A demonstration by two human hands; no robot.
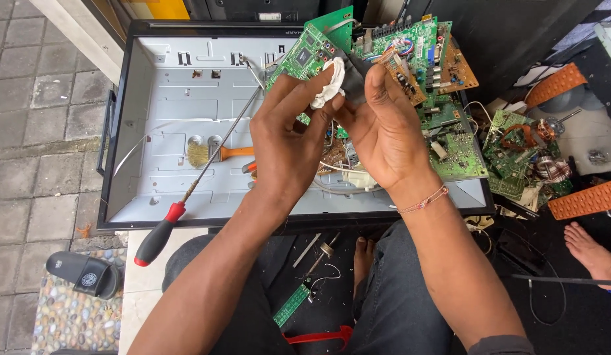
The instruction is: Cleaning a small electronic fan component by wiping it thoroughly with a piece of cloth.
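Note:
My left hand (287, 141) pinches a crumpled white tissue (329, 82) between thumb and fingers. My right hand (383, 135) grips a small dark flat part (355, 77) right beside the tissue, and the tissue presses against it. Both hands hover above an opened grey metal back panel of a flat screen (167, 105). Green circuit boards (417, 46) lie under and behind the hands. A thin bracelet sits on my right wrist.
A long screwdriver with a red and black handle (162, 233) lies slanted across the panel's front edge. An orange-handled brush (207, 153) rests on the panel. More boards and parts (516, 158) are piled at right. A black sandal (82, 273) and another person's foot (591, 250) lie nearby.

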